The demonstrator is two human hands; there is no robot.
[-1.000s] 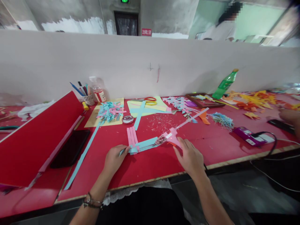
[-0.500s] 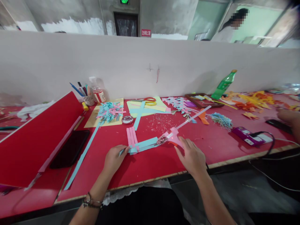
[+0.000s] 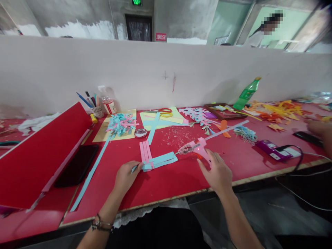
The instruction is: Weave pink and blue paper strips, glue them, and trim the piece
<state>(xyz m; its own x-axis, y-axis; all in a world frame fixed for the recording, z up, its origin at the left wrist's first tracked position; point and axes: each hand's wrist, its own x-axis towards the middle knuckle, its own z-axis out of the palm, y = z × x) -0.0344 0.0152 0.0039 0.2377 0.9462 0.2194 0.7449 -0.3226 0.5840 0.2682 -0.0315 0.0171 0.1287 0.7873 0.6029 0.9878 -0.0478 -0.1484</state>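
At the red counter [image 3: 166, 186], the left hand [image 3: 128, 175] pinches paper strips [image 3: 163, 159] while the right hand [image 3: 218, 170] holds a pink glue gun [image 3: 202, 148].

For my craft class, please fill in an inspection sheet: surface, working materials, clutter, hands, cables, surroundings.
Surface: red tabletop, small paper scraps scattered mid-table.
Working materials: pink and blue paper strips, crossed; pink glue gun, nozzle close to the blue right ends, contact unclear.
Clutter: scissors, green bottle, dark phone.
Hands: left hand pinches the strips' left end; right hand grips the glue gun.
Cables: black cable at purple box; white cable nearby.
Surroundings: pale partition; person beyond; another person's hand far right.
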